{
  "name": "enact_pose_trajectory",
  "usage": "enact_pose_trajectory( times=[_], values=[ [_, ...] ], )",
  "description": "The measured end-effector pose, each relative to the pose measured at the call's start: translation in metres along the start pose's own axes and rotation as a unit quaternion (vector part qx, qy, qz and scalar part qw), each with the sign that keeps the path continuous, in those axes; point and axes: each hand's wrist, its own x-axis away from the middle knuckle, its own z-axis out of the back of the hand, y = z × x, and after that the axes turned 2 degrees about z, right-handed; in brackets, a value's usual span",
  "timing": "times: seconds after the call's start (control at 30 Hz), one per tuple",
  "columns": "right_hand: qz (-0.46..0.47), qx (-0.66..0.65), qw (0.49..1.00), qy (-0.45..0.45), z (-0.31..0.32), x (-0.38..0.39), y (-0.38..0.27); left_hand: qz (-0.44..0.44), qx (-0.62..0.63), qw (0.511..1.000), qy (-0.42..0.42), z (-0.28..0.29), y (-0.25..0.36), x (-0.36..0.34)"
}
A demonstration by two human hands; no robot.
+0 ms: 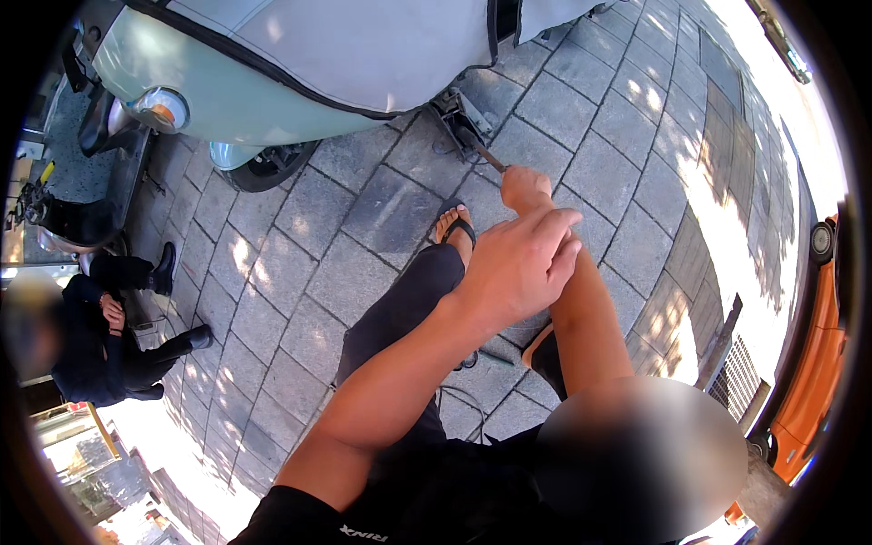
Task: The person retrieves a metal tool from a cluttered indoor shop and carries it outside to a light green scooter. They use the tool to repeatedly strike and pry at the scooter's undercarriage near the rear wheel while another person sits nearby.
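My right hand (525,188) is closed around a thin brown rod-shaped tool (491,160); its exact kind is not clear. The tool's far end meets a metal bracket-like part (461,118) low under the covered scooter (227,100). Nearer to me, my left hand (522,265) hovers over my right forearm with its back up. Its fingers are loosely bent and apart, and nothing shows in them. I cannot tell whether it touches the forearm.
Grey paving slabs (359,277) surround my sandalled foot (454,225). A seated person in dark clothes (100,341) is at the left, near another two-wheeler (77,218). At the far right stand a metal grate (738,374) and an orange car (810,363).
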Motion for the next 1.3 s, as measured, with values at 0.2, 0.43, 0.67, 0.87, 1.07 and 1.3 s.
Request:
enact_pose_trajectory(
  times=[0.2, 0.43, 0.67, 0.87, 1.07, 1.3],
  values=[
    [-0.030, -0.074, 0.997, 0.020, -0.006, -0.029, 0.000, -0.018, 0.011, 1.000, 0.007, -0.018, 0.009, -0.008],
    [-0.036, -0.110, 0.993, -0.034, -0.013, -0.034, 0.015, -0.044, 0.019, 0.999, -0.005, -0.034, 0.021, -0.008],
    [-0.050, -0.117, 0.992, 0.013, -0.051, -0.026, 0.016, -0.049, 0.042, 0.998, 0.000, -0.035, 0.020, -0.007],
    [-0.045, -0.091, 0.995, 0.005, -0.057, -0.012, 0.020, -0.043, 0.051, 0.998, 0.003, -0.035, 0.021, -0.004],
    [-0.043, -0.115, 0.992, -0.012, -0.039, -0.014, 0.007, -0.047, 0.053, 0.997, -0.019, -0.034, 0.020, -0.002],
    [-0.007, 0.062, 0.996, 0.063, -0.052, -0.014, -0.014, -0.046, 0.057, 0.997, -0.032, -0.044, 0.020, -0.002]
  ],
)
